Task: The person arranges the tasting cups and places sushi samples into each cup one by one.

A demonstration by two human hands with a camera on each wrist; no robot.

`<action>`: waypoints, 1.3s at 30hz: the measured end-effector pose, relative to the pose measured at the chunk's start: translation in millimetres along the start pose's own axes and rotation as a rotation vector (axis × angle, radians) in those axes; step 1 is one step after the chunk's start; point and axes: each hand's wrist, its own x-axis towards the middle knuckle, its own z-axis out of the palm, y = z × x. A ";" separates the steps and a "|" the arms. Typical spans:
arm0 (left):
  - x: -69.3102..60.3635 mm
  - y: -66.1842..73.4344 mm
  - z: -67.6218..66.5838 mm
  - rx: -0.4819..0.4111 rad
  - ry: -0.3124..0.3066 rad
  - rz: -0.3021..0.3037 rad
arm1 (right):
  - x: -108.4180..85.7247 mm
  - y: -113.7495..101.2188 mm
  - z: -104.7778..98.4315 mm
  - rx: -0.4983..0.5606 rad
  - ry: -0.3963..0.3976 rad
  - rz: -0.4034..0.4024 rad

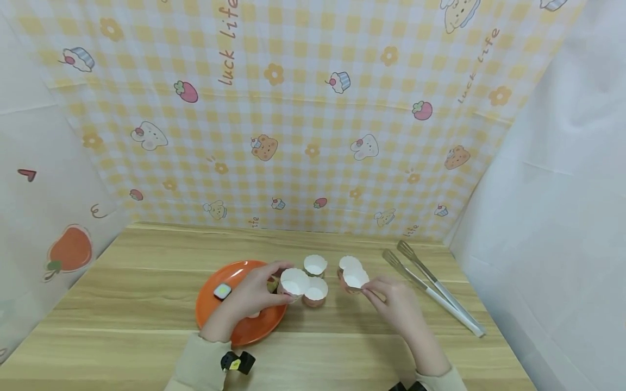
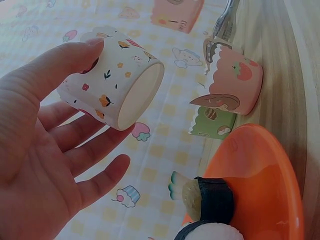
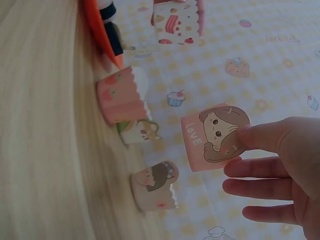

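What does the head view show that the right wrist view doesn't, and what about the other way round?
Only the head view shows the metal tongs and the left sleeve. Only the right wrist view shows the cartoon face and the word LOVE on the pink cup. Both show the right hand pinching that cup, the orange plate, the wooden table and the checked backdrop.
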 end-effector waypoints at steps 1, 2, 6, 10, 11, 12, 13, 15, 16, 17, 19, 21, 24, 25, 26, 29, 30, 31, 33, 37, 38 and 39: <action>-0.1 -0.7 0.6 0.001 -0.001 0.000 | -1.4 0.6 0.7 -0.003 -0.008 0.010; -0.1 -1.2 1.1 0.002 -0.001 0.001 | -2.6 1.1 1.4 -0.008 -0.018 0.021; 0.3 -2.8 2.8 0.008 0.000 0.003 | -6.0 2.8 3.3 -0.028 -0.060 0.078; 0.4 -2.6 3.2 0.014 0.002 -0.002 | -8.4 4.5 4.9 -0.035 -0.078 0.108; 0.6 -2.6 3.3 0.012 0.001 -0.002 | -9.1 5.2 5.4 -0.035 -0.080 0.108; 0.7 -2.4 3.3 0.010 0.000 -0.001 | -9.7 5.8 5.9 -0.036 -0.080 0.109; 0.8 -2.1 3.3 0.008 -0.001 0.000 | -10.4 6.6 6.6 -0.039 -0.082 0.108; 0.8 -1.8 3.2 0.002 -0.003 0.002 | -11.4 8.0 7.9 -0.042 -0.085 0.107; 1.0 -1.7 3.2 0.000 -0.004 0.004 | -11.9 8.9 8.7 -0.044 -0.089 0.108; 1.0 -1.6 3.2 -0.004 -0.005 0.005 | -12.2 9.5 9.4 -0.046 -0.092 0.110; 1.1 -2.0 3.2 -0.009 -0.007 0.008 | -12.6 10.9 10.7 -0.050 -0.098 0.113; 0.9 -2.3 3.4 -0.008 -0.007 0.008 | -12.9 12.2 12.1 -0.052 -0.105 0.116; 0.9 -2.4 3.6 -0.004 -0.005 0.009 | -13.9 14.1 14.0 -0.057 -0.116 0.120; 0.7 -2.1 3.6 -0.003 -0.004 0.009 | -14.3 14.7 14.6 -0.058 -0.120 0.122; 0.6 -1.8 3.5 -0.002 -0.003 0.008 | -14.6 15.3 15.3 -0.058 -0.123 0.125; 0.8 -1.4 3.4 0.000 -0.001 0.011 | -15.9 17.0 17.3 -0.059 -0.135 0.133; 0.9 -1.5 3.5 0.003 -0.002 0.013 | -16.2 17.6 18.1 -0.059 -0.137 0.134; 0.9 -1.4 3.5 0.003 -0.002 0.012 | -16.6 18.1 18.8 -0.059 -0.140 0.136; 0.7 -1.1 3.4 0.007 -0.002 0.010 | -17.1 19.1 20.3 -0.054 -0.144 0.139; 0.3 -0.7 2.9 0.010 -0.003 0.002 | -18.1 20.6 22.7 -0.044 -0.148 0.148; 0.3 -0.6 2.8 0.010 -0.003 0.001 | -18.2 20.8 23.1 -0.041 -0.149 0.152; 0.3 -0.5 2.5 0.009 -0.004 0.000 | -18.5 21.0 23.4 -0.040 -0.149 0.154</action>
